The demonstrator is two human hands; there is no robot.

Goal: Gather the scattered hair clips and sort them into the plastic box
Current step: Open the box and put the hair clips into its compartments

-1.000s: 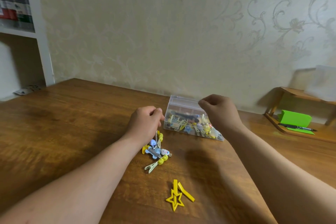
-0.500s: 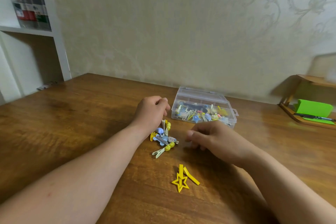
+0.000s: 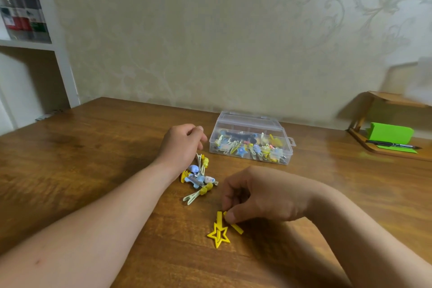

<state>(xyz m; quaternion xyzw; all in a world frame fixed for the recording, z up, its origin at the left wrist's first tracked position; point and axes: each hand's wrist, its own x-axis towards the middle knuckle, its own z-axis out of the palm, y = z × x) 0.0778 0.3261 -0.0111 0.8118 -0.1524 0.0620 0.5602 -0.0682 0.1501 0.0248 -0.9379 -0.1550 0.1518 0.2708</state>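
Head view: pinching the far-left end of the yellow bar clip (image 3: 237, 228) between thumb and forefinger of the right hand (image 3: 264, 194); lying flat, long axis running far-left to near-right, just beside the yellow star clip (image 3: 218, 234) on its left; curling the left hand (image 3: 181, 145) farther off, apparently pinching a pale clip (image 3: 199, 158) over the small pile (image 3: 198, 179); needing, by judgement, a carry far and slightly right to the plastic box (image 3: 286, 147), standing on the table (image 3: 93, 170).

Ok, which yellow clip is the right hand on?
The plain yellow bar clip, right of the star clip: the right hand covers its upper end with its thumb.
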